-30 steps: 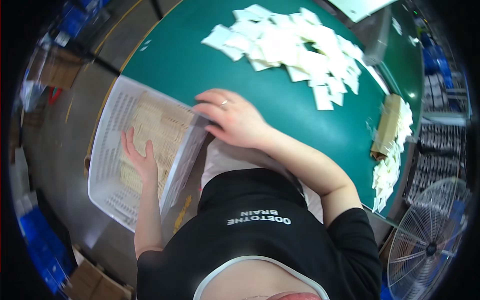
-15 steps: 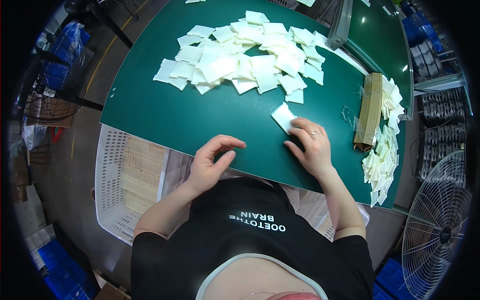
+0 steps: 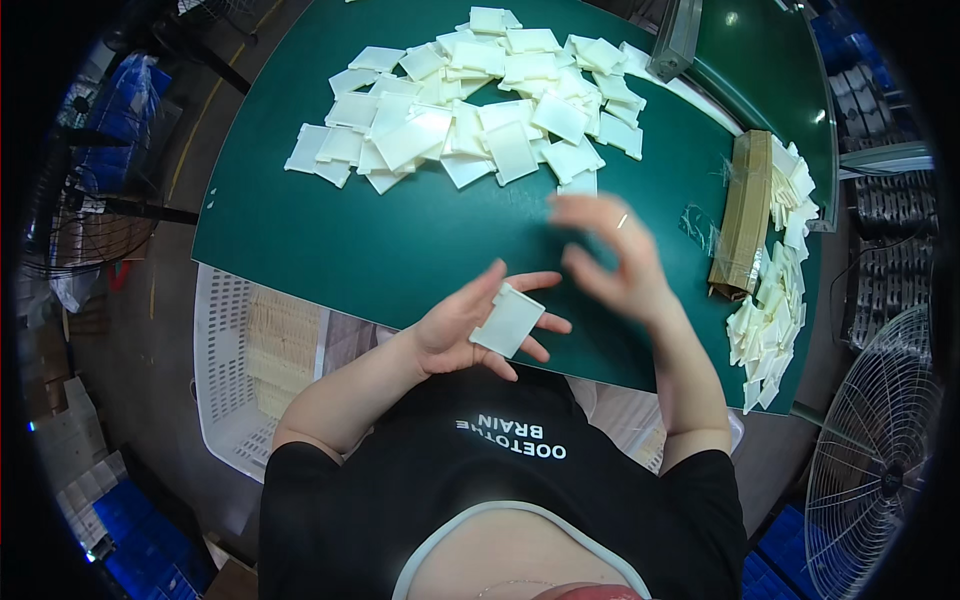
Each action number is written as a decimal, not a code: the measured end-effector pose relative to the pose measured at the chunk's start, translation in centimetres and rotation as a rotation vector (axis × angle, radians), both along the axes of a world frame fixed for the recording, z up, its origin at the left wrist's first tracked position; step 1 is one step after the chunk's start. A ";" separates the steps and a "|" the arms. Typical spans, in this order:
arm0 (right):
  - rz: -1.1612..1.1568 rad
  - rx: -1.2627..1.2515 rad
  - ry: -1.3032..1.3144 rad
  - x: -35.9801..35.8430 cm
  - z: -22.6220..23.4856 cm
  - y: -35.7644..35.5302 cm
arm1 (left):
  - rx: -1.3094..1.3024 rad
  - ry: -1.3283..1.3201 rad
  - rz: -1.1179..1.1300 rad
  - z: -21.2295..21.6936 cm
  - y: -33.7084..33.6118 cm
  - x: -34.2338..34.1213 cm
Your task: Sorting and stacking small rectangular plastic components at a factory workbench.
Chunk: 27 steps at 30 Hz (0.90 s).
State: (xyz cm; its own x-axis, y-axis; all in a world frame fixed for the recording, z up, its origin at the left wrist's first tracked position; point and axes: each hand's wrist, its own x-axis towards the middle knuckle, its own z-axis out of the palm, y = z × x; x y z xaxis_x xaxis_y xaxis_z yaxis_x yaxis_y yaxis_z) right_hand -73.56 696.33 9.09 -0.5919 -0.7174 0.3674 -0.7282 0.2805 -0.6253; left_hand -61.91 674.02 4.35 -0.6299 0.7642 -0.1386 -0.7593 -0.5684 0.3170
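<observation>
A thin, square white plastic plate (image 3: pixel 508 322) with small tabs at its corners lies across the palm and fingers of my left hand (image 3: pixel 457 325). That hand is turned palm up at the table's near edge, its fingers spread beneath the plate. My right hand (image 3: pixel 618 262), blurred by motion, is raised over the green table (image 3: pixel 400 235) to the right of the left hand. Its thumb and fingers are apart, and I see nothing in them. Just beyond its fingertips is the near edge of a loose heap of similar white plates (image 3: pixel 465 105).
A cardboard strip (image 3: pixel 741 215) bounds a second pile of white pieces (image 3: pixel 770 310) along the table's right side. Clear tape (image 3: pixel 698 230) sticks to the surface beside it. Below the left table edge stands a white slotted crate (image 3: pixel 225 375). A wire fan (image 3: pixel 885 470) is at lower right.
The single plate under my right hand has left the table and now rests on my left hand, which has turned palm up. My right hand has come away from it and moved slightly farther out.
</observation>
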 end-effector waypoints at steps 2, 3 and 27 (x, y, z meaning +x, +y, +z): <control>-0.396 0.057 0.192 -3.2 -1.8 -0.3 | -0.105 0.025 0.018 0.2 0.7 -0.1; -0.404 0.060 0.193 -4.0 -2.4 -0.5 | -0.129 0.019 0.073 -0.2 1.0 0.0; -0.379 0.405 0.221 -1.4 -1.2 0.2 | 0.094 -0.052 0.391 -2.2 0.6 -0.3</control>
State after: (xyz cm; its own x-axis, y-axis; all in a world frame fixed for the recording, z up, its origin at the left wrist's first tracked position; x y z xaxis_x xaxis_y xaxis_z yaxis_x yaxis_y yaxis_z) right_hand -74.96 696.50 7.90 -0.7744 -0.5800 0.2528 -0.6317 0.7305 -0.2594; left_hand -62.22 674.62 2.18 -0.8698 0.4790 -0.1186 -0.4934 -0.8423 0.2170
